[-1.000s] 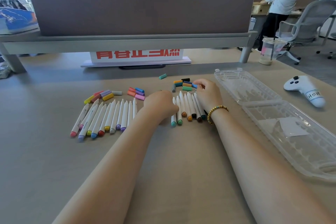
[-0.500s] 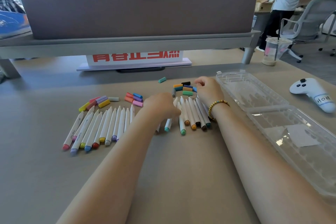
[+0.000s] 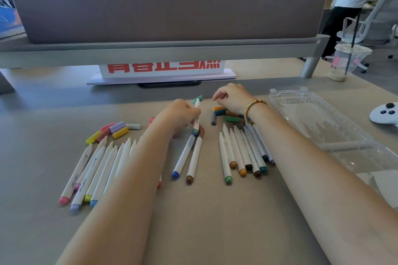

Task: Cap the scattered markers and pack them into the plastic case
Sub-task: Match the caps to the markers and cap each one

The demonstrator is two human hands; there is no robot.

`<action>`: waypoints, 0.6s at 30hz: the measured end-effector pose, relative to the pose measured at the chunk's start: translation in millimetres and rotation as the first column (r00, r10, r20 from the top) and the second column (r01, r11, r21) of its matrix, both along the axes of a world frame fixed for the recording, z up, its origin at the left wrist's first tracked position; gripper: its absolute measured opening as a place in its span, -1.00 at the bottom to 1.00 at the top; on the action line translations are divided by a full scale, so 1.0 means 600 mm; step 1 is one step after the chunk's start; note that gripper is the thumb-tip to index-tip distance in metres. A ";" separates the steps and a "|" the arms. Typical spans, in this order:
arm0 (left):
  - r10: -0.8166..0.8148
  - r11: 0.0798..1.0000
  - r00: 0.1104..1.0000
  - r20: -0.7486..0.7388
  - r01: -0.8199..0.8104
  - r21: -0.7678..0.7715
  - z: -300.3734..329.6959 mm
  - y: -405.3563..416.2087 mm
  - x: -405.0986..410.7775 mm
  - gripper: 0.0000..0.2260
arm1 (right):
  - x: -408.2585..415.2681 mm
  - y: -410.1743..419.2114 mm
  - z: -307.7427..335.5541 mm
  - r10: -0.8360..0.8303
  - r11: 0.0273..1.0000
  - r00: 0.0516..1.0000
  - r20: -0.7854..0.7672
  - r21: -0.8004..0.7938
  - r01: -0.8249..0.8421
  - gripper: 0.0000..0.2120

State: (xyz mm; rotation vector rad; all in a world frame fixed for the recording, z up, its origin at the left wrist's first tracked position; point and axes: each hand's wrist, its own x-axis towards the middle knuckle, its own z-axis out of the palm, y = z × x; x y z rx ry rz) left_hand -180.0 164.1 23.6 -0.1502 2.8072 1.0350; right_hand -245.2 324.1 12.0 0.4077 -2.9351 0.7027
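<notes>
Teal cap lies just past the marker tip, between the two hands

The left hand (image 3: pixel 183 114) grips a white marker (image 3: pixel 196 116) by its middle, long axis running away from the person, bare tip far, teal end near. The loose teal cap (image 3: pixel 198 99) sits on the counter (image 3: pixel 215 211) just beyond that tip. The right hand (image 3: pixel 231 98) hovers to the right of the cap, nearer than the left, fingers loosely curled, holding nothing I can make out. Other caps (image 3: pixel 225 113) lie under its wrist; uncapped markers (image 3: pixel 241 150) lie in rows nearer the person. The open plastic case (image 3: pixel 318 114) waits at right, well apart
</notes>
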 end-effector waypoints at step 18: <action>0.038 0.983 0.998 -0.045 -0.030 0.183 0.003 -0.020 0.007 -0.76 | -0.010 -0.057 -0.006 0.012 0.992 0.999 -0.046 0.129 -0.006 -0.84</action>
